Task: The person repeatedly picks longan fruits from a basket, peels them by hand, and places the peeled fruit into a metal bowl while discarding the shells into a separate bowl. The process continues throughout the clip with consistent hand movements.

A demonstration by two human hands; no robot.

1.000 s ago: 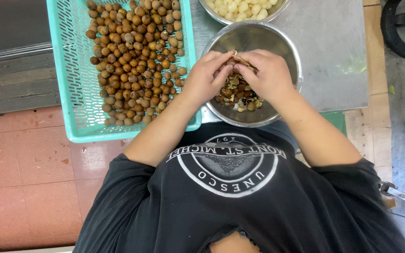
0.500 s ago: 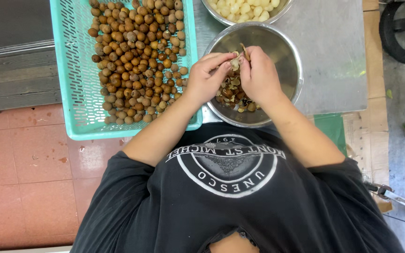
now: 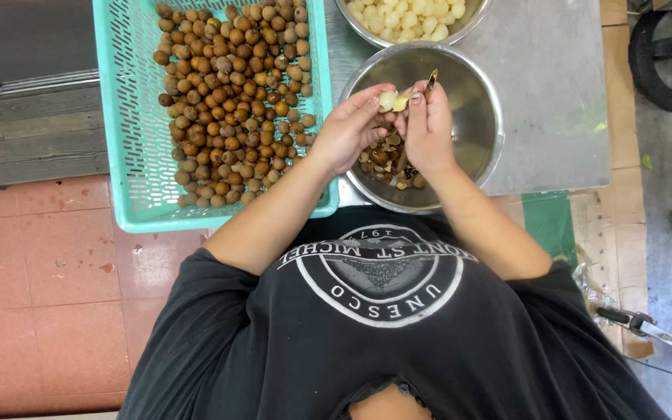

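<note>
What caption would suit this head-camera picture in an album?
Two hands, left hand and right hand, peel a pale fruit over a steel bowl beside a turquoise basket.

the room above the steel bowl (image 3: 476,93) is taken up on its near-left half by both hands, the left hand (image 3: 348,128) and the right hand (image 3: 428,128), which are pressed together over a pile of brown shells (image 3: 386,159). the far-right part of the bowl's inside is left open. close beside its left rim a turquoise basket (image 3: 122,117) heaped with brown fruit (image 3: 231,93) is set, leaving little gap. just beyond its far rim a second bowl of pale peeled fruit (image 3: 410,15) is found. bare grey tabletop (image 3: 554,101) is seen towards the right edge, and a way in from that side is left unblocked.
</note>
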